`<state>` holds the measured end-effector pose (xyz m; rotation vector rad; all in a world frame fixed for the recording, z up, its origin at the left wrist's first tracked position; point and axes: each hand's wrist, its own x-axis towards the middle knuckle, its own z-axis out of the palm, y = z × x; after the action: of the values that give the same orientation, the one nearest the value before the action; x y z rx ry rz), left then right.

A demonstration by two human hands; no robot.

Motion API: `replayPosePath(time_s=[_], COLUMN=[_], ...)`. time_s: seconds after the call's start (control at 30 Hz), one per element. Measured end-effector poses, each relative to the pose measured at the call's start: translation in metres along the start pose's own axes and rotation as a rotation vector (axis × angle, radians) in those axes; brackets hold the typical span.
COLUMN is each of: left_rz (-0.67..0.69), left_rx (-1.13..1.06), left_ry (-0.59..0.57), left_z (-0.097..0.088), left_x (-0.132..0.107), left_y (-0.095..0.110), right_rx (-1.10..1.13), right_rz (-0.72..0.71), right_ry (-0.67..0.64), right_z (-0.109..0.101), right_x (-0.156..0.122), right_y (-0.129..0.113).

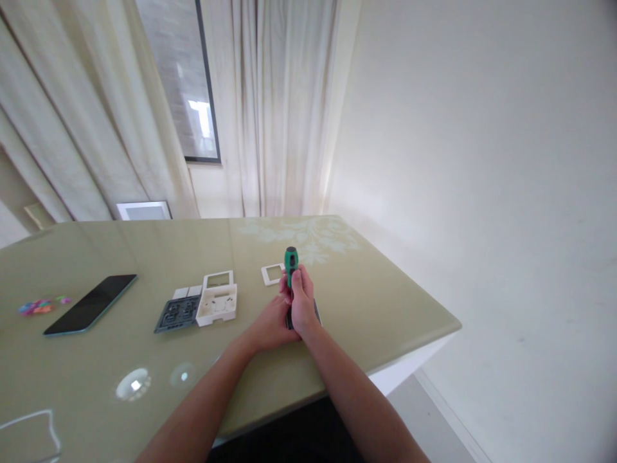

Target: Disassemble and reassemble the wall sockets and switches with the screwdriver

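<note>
My right hand (303, 301) is wrapped around a green-and-black screwdriver (290, 260), held upright with its handle top pointing up. Under it, my left hand (272, 325) rests on the table, fingers closed around a small dark part (316, 311) that is mostly hidden by both hands. A white square frame (272, 274) lies flat just beyond the hands. To the left sit a white switch box (218, 305), a white faceplate frame (218, 280) and a dark grey switch module (177, 314).
The glossy olive table (144, 251) carries a black phone (91, 303) and small coloured bits (37, 307) at the left. Its right edge (414, 302) drops off to a pale floor. Curtains and a window stand behind the table.
</note>
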<state>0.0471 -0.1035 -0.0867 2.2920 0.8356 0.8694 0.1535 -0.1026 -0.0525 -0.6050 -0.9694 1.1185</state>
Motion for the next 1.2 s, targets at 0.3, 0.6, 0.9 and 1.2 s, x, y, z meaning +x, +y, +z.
replayPosePath(time_s=[0.3, 0.6, 0.9, 1.2], left_rz=[-0.023, -0.002, 0.010, 0.026], left_rx=[0.023, 0.022, 0.011, 0.006], left_ry=[-0.012, -0.006, 0.003, -0.002], left_z=[-0.0011, -0.0002, 0.0008, 0.0010], left_x=[0.0001, 0.0002, -0.0013, -0.0001], left_y=[0.0007, -0.0013, -0.0033, -0.0046], right_rx=[-0.013, -0.013, -0.008, 0.005], right_rz=[-0.017, -0.023, -0.022, -0.026], right_ry=[0.004, 0.028, 0.026, 0.032], right_z=[-0.0010, 0.0004, 0.0006, 0.0006], right_x=[0.0006, -0.0010, -0.0006, -0.0017], right_y=[0.0002, -0.0010, -0.0012, -0.0013])
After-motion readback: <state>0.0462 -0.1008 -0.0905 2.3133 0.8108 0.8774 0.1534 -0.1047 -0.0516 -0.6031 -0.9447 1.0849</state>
